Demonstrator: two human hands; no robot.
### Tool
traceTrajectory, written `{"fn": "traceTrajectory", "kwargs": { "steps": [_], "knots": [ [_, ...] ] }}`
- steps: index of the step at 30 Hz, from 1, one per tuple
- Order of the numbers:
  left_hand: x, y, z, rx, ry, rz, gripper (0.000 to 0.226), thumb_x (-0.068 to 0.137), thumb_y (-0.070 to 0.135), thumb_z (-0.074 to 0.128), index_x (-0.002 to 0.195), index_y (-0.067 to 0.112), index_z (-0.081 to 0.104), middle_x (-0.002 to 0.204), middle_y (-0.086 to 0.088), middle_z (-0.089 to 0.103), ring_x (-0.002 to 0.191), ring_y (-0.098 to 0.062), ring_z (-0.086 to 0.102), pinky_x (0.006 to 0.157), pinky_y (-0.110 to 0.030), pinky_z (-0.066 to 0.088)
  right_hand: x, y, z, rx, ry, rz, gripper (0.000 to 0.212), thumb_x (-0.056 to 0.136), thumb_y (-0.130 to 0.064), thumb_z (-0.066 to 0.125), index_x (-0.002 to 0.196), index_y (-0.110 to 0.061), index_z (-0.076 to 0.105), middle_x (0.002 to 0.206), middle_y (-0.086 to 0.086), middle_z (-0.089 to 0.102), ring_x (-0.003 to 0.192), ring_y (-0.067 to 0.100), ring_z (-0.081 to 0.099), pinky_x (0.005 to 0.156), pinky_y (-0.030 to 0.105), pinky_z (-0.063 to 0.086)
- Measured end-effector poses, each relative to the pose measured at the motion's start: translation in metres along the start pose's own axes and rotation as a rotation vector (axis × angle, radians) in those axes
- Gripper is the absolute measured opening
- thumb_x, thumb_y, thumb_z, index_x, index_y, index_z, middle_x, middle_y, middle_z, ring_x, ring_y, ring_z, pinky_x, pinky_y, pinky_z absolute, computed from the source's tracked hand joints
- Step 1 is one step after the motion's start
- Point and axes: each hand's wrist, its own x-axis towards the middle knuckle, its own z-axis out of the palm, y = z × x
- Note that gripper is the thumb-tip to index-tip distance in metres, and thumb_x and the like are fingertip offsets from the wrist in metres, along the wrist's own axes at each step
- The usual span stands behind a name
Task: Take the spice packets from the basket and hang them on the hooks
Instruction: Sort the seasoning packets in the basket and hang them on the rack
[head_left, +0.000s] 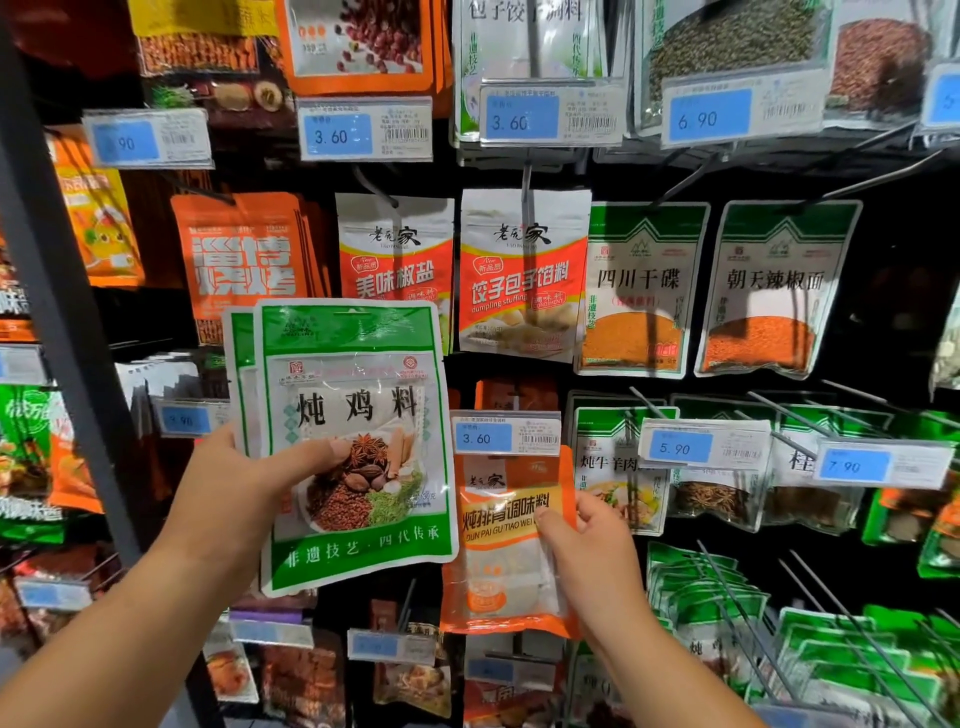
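Rack behind: left fingers grip green packets, right fingers orange packet.

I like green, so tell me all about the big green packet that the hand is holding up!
The green packet is a flat, shiny plastic pouch: green bands top and bottom, a pale middle with black characters and pictured spices, a hang slot on top. It stands upright, slightly tilted, before the rack. The left hand grips its left side, thumb on the front. A second packet lies just behind it.
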Motion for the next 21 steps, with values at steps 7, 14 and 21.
{"fn": "traceTrajectory", "kwargs": {
  "steps": [7, 14, 21],
  "knots": [
    [0.0003, 0.0046, 0.0037, -0.001, -0.01, -0.024, 0.092, 0.039, 0.032, 0.092, 0.122, 0.006, 0.063, 0.104, -0.021, 0.076, 0.089, -0.04, 0.077, 0.076, -0.059, 0.061, 0.0023, 0.0021, 0.0019, -0.009, 0.03, -0.003, 0.049, 0.07, -0.047, 0.064, 0.089, -0.001, 0.063, 0.094, 0.029, 0.066, 0.093, 0.054, 0.062, 0.082, 0.07, 0.053],
    [0.0037, 0.0075, 0.0066, -0.013, 0.018, -0.002, 0.098, 0.042, 0.038, 0.098, 0.127, 0.01, 0.059, 0.112, -0.019, 0.075, 0.096, -0.039, 0.075, 0.087, -0.057, 0.058, 0.0024, 0.0044, 0.0017, -0.01, 0.055, 0.022, 0.031, 0.081, -0.024, 0.065, 0.086, 0.006, 0.058, 0.092, 0.034, 0.062, 0.067, 0.028, 0.056, 0.069, 0.038, 0.042],
    [0.0066, 0.0087, 0.0095, -0.011, -0.007, -0.009, 0.081, 0.048, 0.022, 0.097, 0.12, 0.008, 0.062, 0.104, -0.018, 0.076, 0.088, -0.036, 0.077, 0.075, -0.05, 0.063, 0.0016, 0.0043, 0.0036, 0.041, 0.081, 0.044, 0.046, 0.067, -0.033, 0.063, 0.087, 0.007, 0.057, 0.095, 0.037, 0.061, 0.068, 0.046, 0.058, 0.068, 0.05, 0.053]
  ]
}}
